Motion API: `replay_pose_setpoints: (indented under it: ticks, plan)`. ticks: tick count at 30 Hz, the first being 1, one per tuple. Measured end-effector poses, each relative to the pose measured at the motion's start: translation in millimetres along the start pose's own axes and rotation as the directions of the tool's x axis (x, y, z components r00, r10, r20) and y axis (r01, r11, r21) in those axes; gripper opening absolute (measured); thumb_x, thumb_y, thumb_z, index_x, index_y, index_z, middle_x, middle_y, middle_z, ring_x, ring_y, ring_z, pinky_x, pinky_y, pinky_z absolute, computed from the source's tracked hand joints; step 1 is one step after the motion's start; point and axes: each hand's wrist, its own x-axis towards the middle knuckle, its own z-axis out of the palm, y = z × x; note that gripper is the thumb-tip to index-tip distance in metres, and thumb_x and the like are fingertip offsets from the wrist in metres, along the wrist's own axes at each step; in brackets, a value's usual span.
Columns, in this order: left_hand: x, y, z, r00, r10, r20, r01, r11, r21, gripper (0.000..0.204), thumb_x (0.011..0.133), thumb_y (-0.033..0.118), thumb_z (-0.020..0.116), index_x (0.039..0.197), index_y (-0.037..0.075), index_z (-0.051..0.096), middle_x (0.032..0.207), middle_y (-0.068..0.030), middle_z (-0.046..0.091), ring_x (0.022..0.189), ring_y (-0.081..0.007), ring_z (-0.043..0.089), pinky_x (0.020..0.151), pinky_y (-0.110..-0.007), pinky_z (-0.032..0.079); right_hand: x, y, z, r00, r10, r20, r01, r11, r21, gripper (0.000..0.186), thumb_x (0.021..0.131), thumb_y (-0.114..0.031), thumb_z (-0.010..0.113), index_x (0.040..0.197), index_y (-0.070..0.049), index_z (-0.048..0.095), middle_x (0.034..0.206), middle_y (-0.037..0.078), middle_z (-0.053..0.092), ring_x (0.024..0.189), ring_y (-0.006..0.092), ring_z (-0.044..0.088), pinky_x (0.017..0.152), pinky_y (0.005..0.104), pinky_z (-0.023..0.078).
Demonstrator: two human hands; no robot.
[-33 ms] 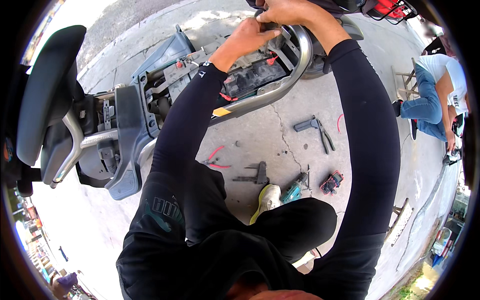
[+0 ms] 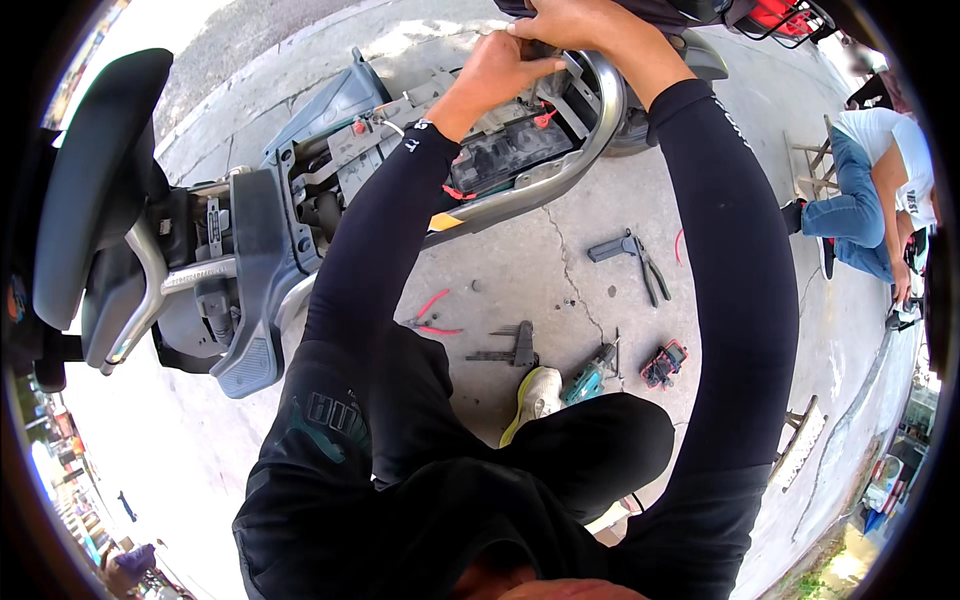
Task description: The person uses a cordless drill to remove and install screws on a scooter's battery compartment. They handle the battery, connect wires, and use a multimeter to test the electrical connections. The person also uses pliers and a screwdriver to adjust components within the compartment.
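Both my hands meet at the far end of an electric scooter whose body is opened up. My left hand is closed, thumb pointing right, beside the curved metal rear rail. Just above it, my right hand is closed too, its fingers bent down against the left hand's fingertips. Something dark lies between them, mostly covered by the fingers, and I cannot make out what it is. Below my left hand, a dusty black battery with red terminal covers sits in the scooter's frame.
On the concrete lie red-handled pliers, a dark caliper-like tool, a teal power tool, a red-and-black meter and a grey-black crimping tool. A seated person is at the right. The scooter's seat stands at the left.
My left hand has shifted slightly, and my right forearm has moved a little to the left. The fingers of both hands stay together; the scooter and tools have not moved.
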Motion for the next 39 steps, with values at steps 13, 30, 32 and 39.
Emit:
replay_pose_setpoints:
  ticks: [13, 30, 32, 39]
  plan:
    - [-4.0, 18.4, -0.7, 0.991, -0.088, -0.1, 0.102, 0.985, 0.14, 0.052, 0.077, 0.047, 0.086, 0.097, 0.0, 0.074, 0.082, -0.0117, 0.075, 0.081, -0.0269, 0.073, 0.08, -0.039, 0.057, -17.9, -15.3, 3.9, 0.976, 0.043, -0.214, -0.11, 0.943, -0.313, 0.03, 0.093, -0.024, 0.064, 0.108, 0.001, 0.07, 0.106, 0.024, 0.073, 0.099, 0.0383, 0.072, 0.084, 0.0471, 0.057]
    - [-36.8, -40.0, 26.9, 0.934, -0.285, 0.214, 0.218, 0.932, 0.29, 0.033, 0.086, 0.019, 0.069, 0.117, 0.013, 0.074, 0.115, -0.0115, 0.074, 0.11, -0.0318, 0.069, 0.094, -0.041, 0.054, 0.9, 19.2, 3.7, 0.995, -0.094, 0.017, 0.095, 0.994, -0.06, 0.021, 0.089, -0.011, 0.06, 0.103, 0.003, 0.068, 0.103, 0.03, 0.07, 0.1, 0.0439, 0.069, 0.083, 0.0526, 0.054]
    - [-36.7, -51.6, 19.2, 0.947, -0.218, 0.235, 0.158, 0.955, 0.251, 0.032, 0.085, 0.018, 0.066, 0.116, 0.013, 0.074, 0.114, -0.0118, 0.075, 0.107, -0.0304, 0.07, 0.093, -0.039, 0.055, -6.9, 0.5, -6.5, 0.994, 0.076, 0.083, -0.06, 0.981, -0.185, 0.022, 0.088, -0.009, 0.06, 0.104, 0.003, 0.067, 0.105, 0.03, 0.07, 0.103, 0.0436, 0.068, 0.085, 0.0515, 0.053]
    - [-10.0, -59.4, 20.4, 0.893, -0.173, 0.416, 0.075, 0.967, 0.242, 0.032, 0.088, 0.02, 0.065, 0.118, 0.011, 0.074, 0.11, -0.0114, 0.076, 0.103, -0.0305, 0.071, 0.092, -0.038, 0.054, -4.7, 30.7, 9.6, 0.983, -0.163, -0.09, 0.171, 0.981, 0.088, 0.03, 0.084, -0.006, 0.061, 0.112, 0.004, 0.064, 0.109, 0.03, 0.068, 0.109, 0.0468, 0.064, 0.087, 0.0498, 0.052]
